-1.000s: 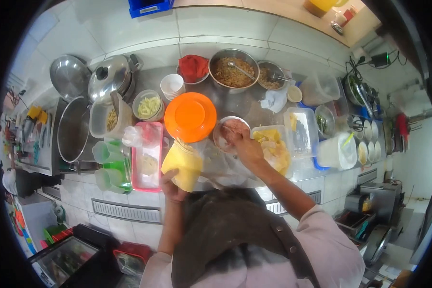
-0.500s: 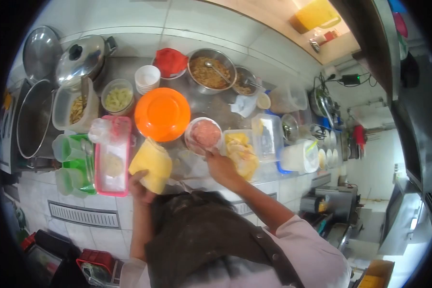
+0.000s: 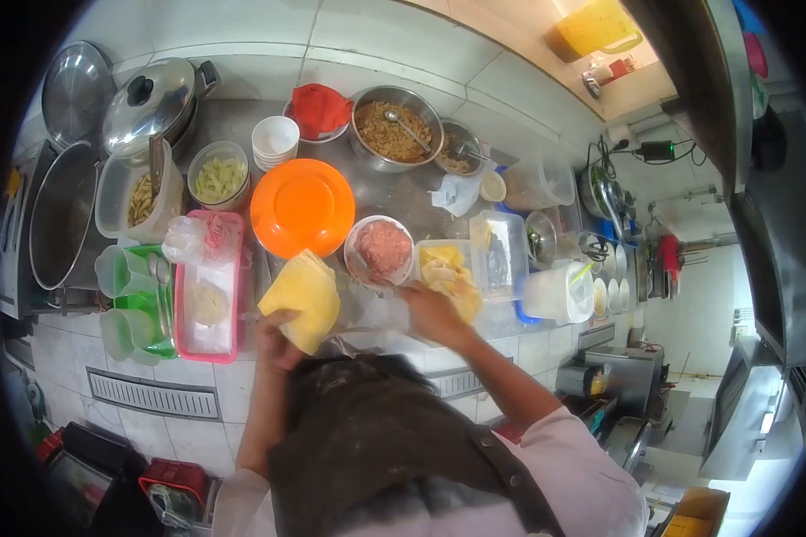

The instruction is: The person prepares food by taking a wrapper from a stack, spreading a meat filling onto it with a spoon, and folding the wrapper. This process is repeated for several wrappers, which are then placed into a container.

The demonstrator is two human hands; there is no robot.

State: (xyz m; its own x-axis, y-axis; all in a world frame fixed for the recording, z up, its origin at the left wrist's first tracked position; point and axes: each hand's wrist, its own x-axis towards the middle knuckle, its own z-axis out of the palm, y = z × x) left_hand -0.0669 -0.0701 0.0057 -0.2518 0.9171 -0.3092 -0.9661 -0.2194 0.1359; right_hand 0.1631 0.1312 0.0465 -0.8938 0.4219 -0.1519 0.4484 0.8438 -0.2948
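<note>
My left hand is closed on a stack of thin yellow dough wrappers, held up in front of my apron. A white bowl of pink minced meat stands just beyond my right hand. The fingers of that hand are pinched together by the bowl's near rim, and a thin tip seems to reach from them toward the meat; what it belongs to I cannot make out. Beside that hand, a clear tub contains more yellow wrappers. Behind the wrapper stack lies an orange plate.
A pink tray with a pale round piece and a plastic bag is on the left. Along the back stand a tub of chopped greens, white cups and a steel bowl of brown filling with a spoon. A lidded white container sits right.
My left hand has moved slightly right with the wrapper stack. My right hand has shifted right and a little down, away from the meat, to the bowl's near edge.
</note>
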